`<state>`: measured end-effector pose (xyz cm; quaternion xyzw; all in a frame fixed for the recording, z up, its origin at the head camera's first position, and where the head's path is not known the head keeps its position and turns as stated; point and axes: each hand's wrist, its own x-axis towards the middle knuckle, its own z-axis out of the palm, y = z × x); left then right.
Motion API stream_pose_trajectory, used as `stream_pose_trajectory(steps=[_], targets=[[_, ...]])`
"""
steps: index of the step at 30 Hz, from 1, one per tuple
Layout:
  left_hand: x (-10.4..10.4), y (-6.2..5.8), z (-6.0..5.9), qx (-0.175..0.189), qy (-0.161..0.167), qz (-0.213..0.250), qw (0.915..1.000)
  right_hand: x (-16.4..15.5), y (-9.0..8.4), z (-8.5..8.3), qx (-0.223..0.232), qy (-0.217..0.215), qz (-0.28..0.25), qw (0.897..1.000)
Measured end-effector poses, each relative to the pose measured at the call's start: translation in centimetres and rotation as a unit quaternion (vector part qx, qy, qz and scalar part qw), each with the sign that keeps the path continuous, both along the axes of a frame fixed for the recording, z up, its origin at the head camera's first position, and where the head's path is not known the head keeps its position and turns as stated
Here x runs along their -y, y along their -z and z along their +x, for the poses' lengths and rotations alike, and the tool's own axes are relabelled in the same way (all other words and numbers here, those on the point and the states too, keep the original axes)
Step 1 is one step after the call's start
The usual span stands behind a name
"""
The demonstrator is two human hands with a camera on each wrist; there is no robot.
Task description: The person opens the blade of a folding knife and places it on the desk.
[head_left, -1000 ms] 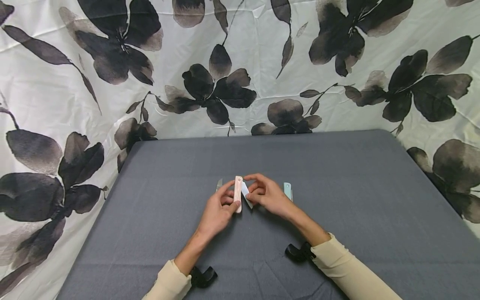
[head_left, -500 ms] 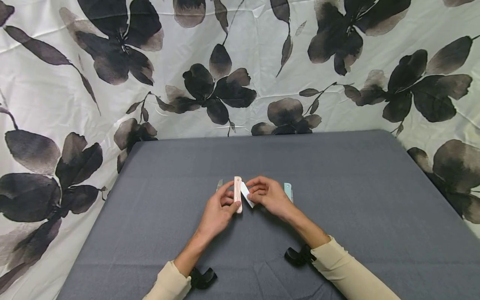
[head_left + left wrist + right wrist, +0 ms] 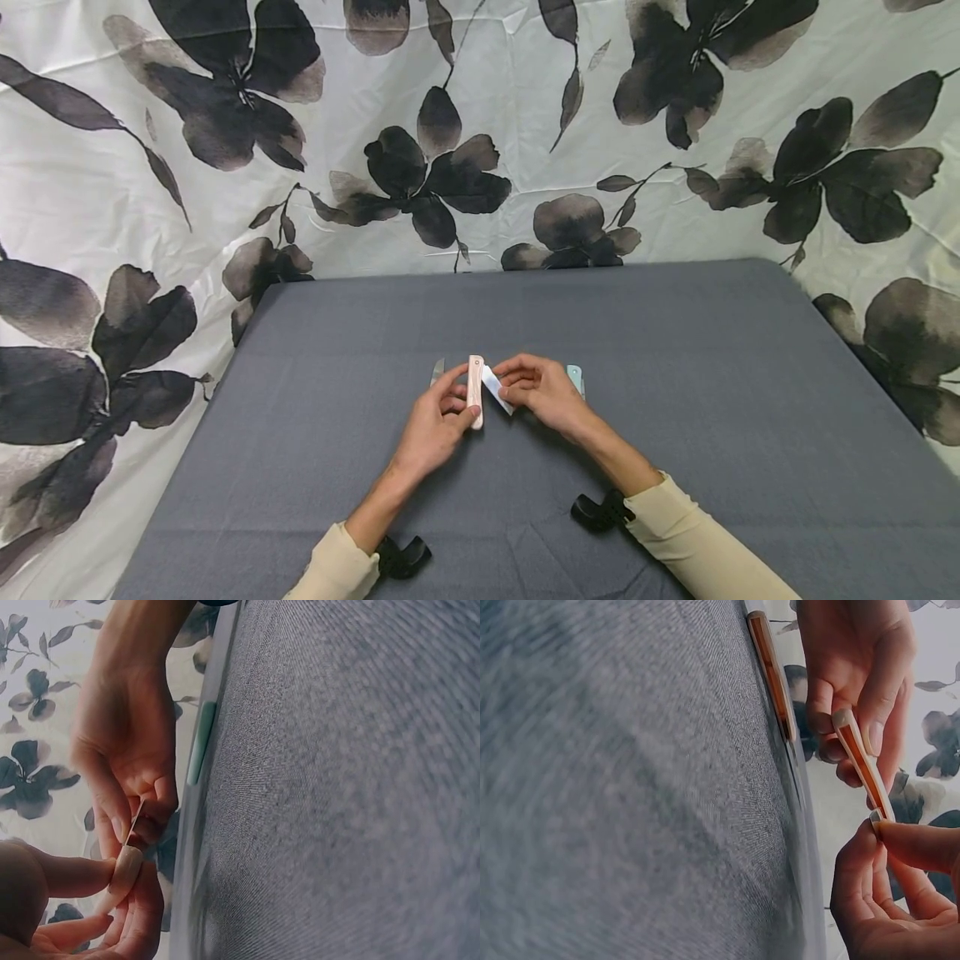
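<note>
My left hand (image 3: 432, 425) grips the pale pink handle of a folding knife (image 3: 475, 392), held upright above the table. Its shiny blade (image 3: 496, 389) slants out from the top of the handle, down to the right. My right hand (image 3: 546, 395) pinches that blade between thumb and fingers. In the right wrist view, the open slot along the handle (image 3: 862, 766) shows orange-brown inside. Another knife (image 3: 438, 370) lies behind my left hand, mostly hidden, its blade tip showing. Beyond my right hand lies a mint-green folding knife (image 3: 574, 379), partly covered.
A grey cloth covers the table (image 3: 675, 333), with wrinkles near the front. A white curtain with dark flowers (image 3: 465, 100) hangs behind it. Black wrist-worn devices (image 3: 405, 558) sit by both cream sleeves (image 3: 697, 533).
The blade has swung a little farther out from the pink handle, with my right fingers pinching it. My left hand stays nearly still. The head view has shifted slightly.
</note>
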<state>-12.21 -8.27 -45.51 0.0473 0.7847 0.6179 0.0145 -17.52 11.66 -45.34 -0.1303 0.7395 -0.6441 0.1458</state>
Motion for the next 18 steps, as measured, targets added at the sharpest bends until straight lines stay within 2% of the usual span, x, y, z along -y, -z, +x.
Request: stream_pose_trajectory(steps=[10, 18], targets=[[0.2, 0.08, 0.01, 0.011, -0.005, -0.019, 0.9997, -0.57, 0.13, -0.31, -0.022, -0.013, 0.02, 0.999], [0.25, 0.26, -0.02, 0.001, 0.0, -0.027, 0.9996, -1.04, -0.01, -0.56, -0.048, -0.024, 0.033, 0.998]])
